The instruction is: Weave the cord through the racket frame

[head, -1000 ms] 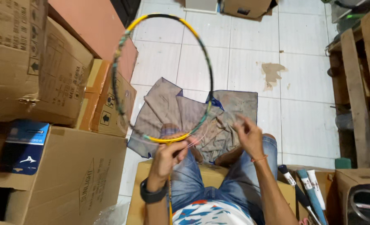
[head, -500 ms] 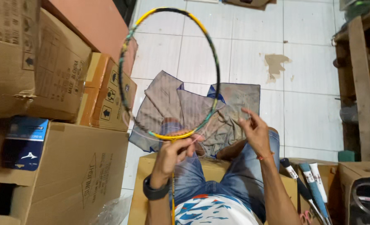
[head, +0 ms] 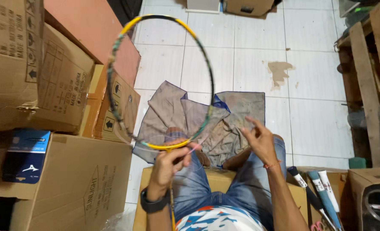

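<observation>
My left hand (head: pixel 172 163) grips a badminton racket (head: pixel 113 68) at the throat, just under its yellow-and-dark oval frame, which stands up in front of me with no visible strings across it. A thin pale string runs loosely from the base of the frame by my left fingers. My right hand (head: pixel 258 141) hovers to the right with fingers spread, apart from the frame; whether it pinches the string is unclear. I sit on a cardboard box (head: pixel 217 179), in blue jeans. A black watch is on my left wrist.
Stacked cardboard boxes (head: pixel 49 85) fill the left side. A worn grey cloth (head: pixel 237 115) lies on the white tiled floor (head: pixel 250 51) by my feet. Several racket handles (head: pixel 322 188) stick out of a box at lower right. Wooden shelving (head: pixel 369 77) stands on the right.
The racket head has shifted left and risen in view. My right hand has moved away to the right and opened its fingers.
</observation>
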